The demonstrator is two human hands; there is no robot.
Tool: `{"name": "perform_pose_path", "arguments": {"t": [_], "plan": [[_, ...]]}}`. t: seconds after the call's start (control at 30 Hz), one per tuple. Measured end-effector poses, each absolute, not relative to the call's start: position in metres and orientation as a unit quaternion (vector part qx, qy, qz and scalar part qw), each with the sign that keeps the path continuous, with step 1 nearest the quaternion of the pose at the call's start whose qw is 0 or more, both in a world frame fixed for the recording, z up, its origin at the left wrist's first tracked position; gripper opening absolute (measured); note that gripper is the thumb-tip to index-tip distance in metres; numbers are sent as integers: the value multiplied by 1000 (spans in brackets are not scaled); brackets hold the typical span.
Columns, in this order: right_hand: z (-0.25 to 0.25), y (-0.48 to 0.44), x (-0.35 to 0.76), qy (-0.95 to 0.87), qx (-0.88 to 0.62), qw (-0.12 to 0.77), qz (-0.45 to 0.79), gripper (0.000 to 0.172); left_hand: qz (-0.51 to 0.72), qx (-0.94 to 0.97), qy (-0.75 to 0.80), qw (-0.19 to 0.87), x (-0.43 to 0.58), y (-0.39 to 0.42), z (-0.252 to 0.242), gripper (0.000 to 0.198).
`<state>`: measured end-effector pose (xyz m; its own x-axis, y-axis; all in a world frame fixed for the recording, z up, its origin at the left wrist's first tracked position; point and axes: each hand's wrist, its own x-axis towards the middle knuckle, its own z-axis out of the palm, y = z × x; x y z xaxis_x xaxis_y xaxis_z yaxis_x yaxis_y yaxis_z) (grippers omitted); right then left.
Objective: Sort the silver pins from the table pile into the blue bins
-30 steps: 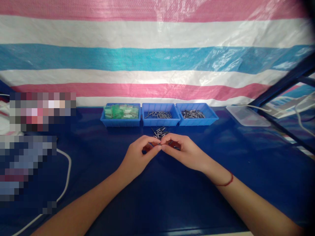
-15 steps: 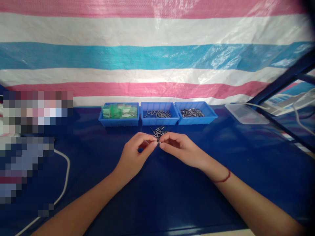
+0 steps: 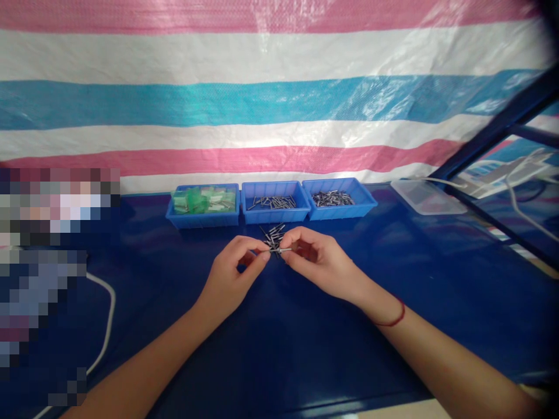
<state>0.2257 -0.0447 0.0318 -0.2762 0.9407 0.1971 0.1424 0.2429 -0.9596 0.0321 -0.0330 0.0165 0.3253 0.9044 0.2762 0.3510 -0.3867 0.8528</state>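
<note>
My left hand (image 3: 233,273) and my right hand (image 3: 317,262) meet over the dark blue table (image 3: 279,349), fingertips pinched. Between them they hold a thin metal pin (image 3: 279,250), lying level from one pinch to the other. Just behind the fingertips a small heap of loose metal pins (image 3: 271,233) lies on the table. A red string circles my right wrist.
Three blue trays stand in a row at the back: one with green plastic parts (image 3: 203,203), one with a few pins (image 3: 275,203), one with more metal pieces (image 3: 336,199). A clear plastic lid (image 3: 425,196) lies to the right, a white cable (image 3: 102,326) to the left.
My fingertips have drawn slightly apart, and a metal pin now shows between the two pinches. The view has shifted a little; the hands stay near the heap.
</note>
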Motion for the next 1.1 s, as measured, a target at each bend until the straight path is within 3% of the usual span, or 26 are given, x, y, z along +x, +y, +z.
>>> {"name": "perform_pose_path", "arguments": {"t": [0.33,0.5,0.63,0.73,0.8,0.87,1.0,1.1], "plan": [[38,-51,224,-722,-423,427,342,13,343,754,416,375,32,-34,19,14],[26,-32,239,-640,-478,535,274,12,345,701,449,432,32,-35,14,30],[13,1,272,-539,-592,591,99,16,293,740,451,404,33,-34,15,22],[15,13,292,-565,-651,505,-41,21,253,791,427,359,35,-34,16,16],[25,9,298,-599,-666,441,-59,18,236,815,407,338,36,-34,17,16],[40,-2,301,-661,-669,341,3,10,224,829,395,328,37,-33,17,16],[60,-26,302,-744,-638,59,189,25,214,834,391,325,38,-32,17,17],[61,-35,297,-739,-628,-46,239,27,214,833,395,322,37,-32,17,16]]}}
